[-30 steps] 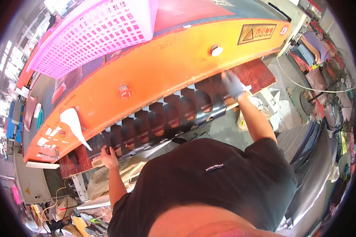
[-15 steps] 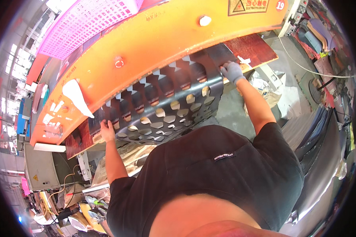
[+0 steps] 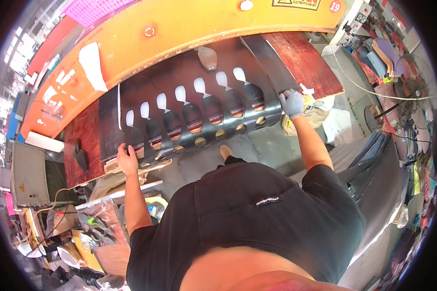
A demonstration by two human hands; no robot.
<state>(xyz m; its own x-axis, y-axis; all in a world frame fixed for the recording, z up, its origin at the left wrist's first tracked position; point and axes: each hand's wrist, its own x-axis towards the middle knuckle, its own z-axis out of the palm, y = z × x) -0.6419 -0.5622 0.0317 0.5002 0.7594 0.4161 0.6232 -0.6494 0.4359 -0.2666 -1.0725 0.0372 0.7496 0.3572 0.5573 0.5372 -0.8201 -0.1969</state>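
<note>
A large black sheet [image 3: 179, 82] with rows of shoe-sole-shaped cut-outs lies across the red-brown bed [image 3: 306, 60] of an orange press machine [image 3: 189, 24], its near edge folded down over the bed's front. My bare left hand [image 3: 127, 159] grips the sheet's lower left corner. My right hand [image 3: 292, 103], in a grey glove, grips its lower right corner. One grey cut sole piece [image 3: 207, 57] rests on the sheet near the machine's head.
A white paper [image 3: 93, 59] is stuck on the orange head. A grey control box [image 3: 29, 174] stands at left above cluttered bags and cables. Stacks of coloured material [image 3: 378, 53] sit at upper right. Dark sheets [image 3: 378, 165] lean at right. My foot [image 3: 225, 151] stands on the concrete floor.
The black sheet has been pulled out toward me from under the orange head, so more of it shows. Both hands came nearer with it, and the view tilted downward.
</note>
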